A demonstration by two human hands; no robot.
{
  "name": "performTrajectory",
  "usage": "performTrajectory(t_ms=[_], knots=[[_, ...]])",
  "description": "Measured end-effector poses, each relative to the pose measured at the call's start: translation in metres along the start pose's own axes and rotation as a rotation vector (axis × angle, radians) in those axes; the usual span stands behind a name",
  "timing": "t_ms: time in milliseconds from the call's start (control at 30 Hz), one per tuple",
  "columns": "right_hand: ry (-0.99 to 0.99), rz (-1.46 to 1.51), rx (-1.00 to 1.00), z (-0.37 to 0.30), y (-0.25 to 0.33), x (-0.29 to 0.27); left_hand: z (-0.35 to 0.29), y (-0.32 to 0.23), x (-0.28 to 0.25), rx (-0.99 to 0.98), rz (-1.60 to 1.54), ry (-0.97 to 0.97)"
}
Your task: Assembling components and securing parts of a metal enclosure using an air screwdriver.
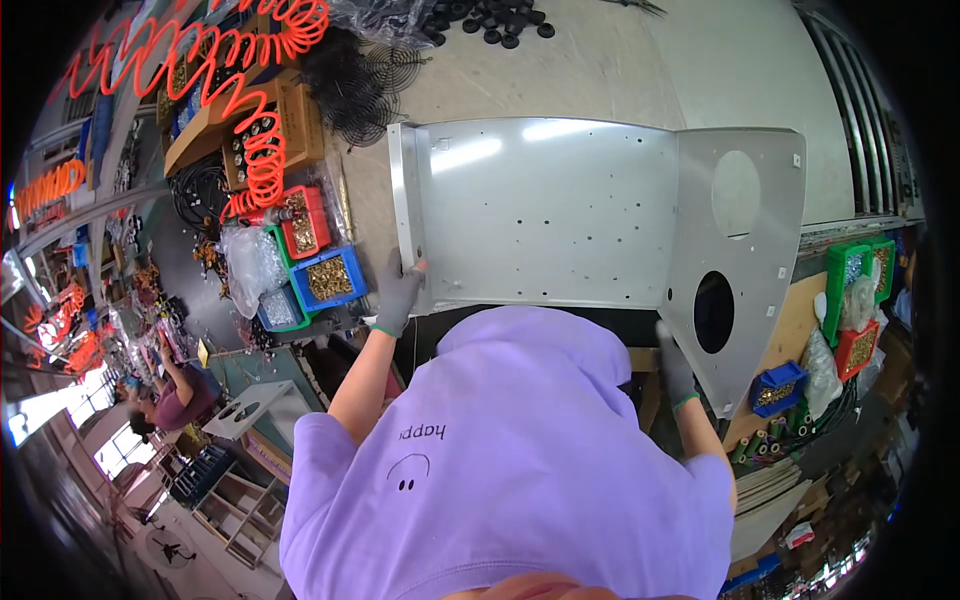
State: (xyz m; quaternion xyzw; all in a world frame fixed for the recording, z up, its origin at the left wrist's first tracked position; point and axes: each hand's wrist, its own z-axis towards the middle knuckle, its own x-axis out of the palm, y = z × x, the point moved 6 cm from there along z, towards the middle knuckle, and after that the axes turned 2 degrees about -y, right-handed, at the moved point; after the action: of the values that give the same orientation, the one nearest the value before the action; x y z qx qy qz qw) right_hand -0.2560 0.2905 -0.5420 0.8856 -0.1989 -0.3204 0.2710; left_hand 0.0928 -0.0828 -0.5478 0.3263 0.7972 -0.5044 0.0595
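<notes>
A large grey sheet-metal casing (550, 215) lies on the bench in front of me, with a narrow flange standing at its left. Its right side panel (740, 180) flares outward and has two big round cutouts, one pale and one dark. My left hand (398, 298), in a grey glove with a bare fingertip showing, is closed on the near end of the left flange. My right hand (677, 370), also gloved in grey, is at the near edge where the right panel meets the base. Shadow and the panel edge partly hide its fingers, so their grip is unclear.
Blue and red bins of brass fasteners (330, 278) stand at the left, below coiled orange air hoses (265, 165). Black wire fan guards (385, 80) and black round parts (490, 25) lie at the back. More bins (778, 388) sit right. A co-worker (185, 400) is far left.
</notes>
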Motion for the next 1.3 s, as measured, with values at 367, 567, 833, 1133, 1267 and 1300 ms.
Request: performTrajectory(t_ms=[367, 567, 833, 1133, 1267, 1300], knots=[[-0.088, 0.149, -0.314, 0.027, 0.062, -0.037, 0.021, -0.022, 0.004, 0.032, -0.185, -0.066], [-0.113, 0.054, -0.321, 0.071, 0.085, -0.027, 0.053, -0.029, 0.004, -0.063, -0.350, 0.081], [-0.136, 0.097, -0.356, 0.104, 0.072, -0.034, 0.046, -0.023, -0.003, -0.100, -0.278, 0.094], [-0.192, -0.048, -0.466, 0.035, 0.065, 0.084, 0.006, 0.019, 0.013, -0.283, -0.339, 0.308], [0.245, 0.051, -0.550, 0.008, 0.130, 0.202, 0.010, 0.013, -0.009, -0.208, -0.271, 0.277], [0.313, 0.037, -0.572, 0.001, 0.148, 0.228, 0.014, 0.006, -0.023, -0.169, -0.229, 0.318]])
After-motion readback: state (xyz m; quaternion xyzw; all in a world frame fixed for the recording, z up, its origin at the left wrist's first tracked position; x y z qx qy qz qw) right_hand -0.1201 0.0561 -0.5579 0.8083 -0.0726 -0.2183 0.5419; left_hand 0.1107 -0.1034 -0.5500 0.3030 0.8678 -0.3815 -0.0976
